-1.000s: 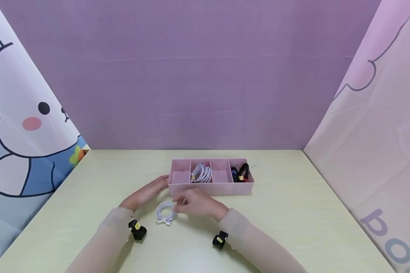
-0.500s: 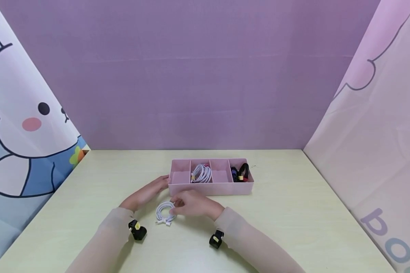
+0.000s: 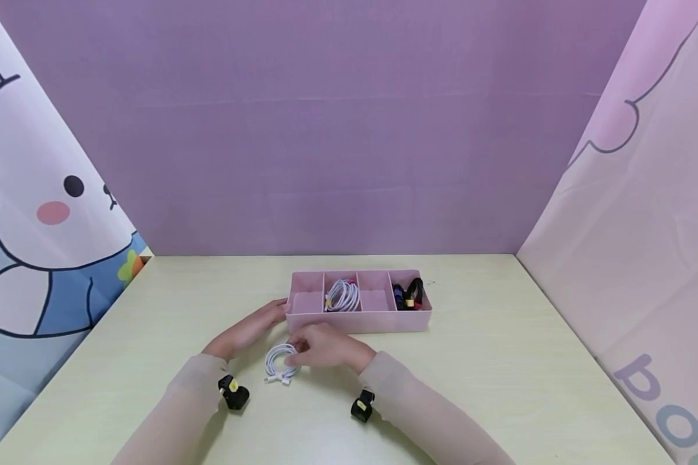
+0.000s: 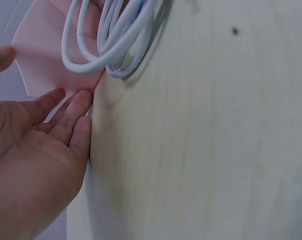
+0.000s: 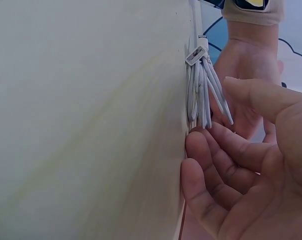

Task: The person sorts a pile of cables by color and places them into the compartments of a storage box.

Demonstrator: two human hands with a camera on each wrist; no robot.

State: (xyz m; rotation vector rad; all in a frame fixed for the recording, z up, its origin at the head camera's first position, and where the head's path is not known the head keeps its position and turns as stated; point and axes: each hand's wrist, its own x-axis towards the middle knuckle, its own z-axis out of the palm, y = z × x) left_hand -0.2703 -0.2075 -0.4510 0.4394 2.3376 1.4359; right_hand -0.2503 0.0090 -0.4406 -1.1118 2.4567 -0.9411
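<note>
A coiled white charging cable [image 3: 271, 365] lies on the table in front of the pink divided box [image 3: 372, 323]. My right hand [image 3: 328, 347] is at the coil's right side, its thumb over the loops. In the right wrist view, the fingertips [image 5: 195, 142] are down at the table beside the loop ends of the cable [image 5: 198, 92], the thumb standing apart from the fingers. My left hand [image 3: 250, 329] reaches to the box's left end; in the left wrist view its fingers [image 4: 73, 112], fairly straight, touch the pink wall [image 4: 46, 65].
The box has a row of compartments: another white cable coil [image 3: 343, 296] sits in the second from left, black cables [image 3: 415, 294] in the rightmost. A purple backdrop [image 3: 349, 129] rises behind the table [image 3: 488, 361]; printed cloths hang at both sides.
My right hand has moved slightly left, bringing its thumb further over the cable coil. The left hand, coil and box look the same.
</note>
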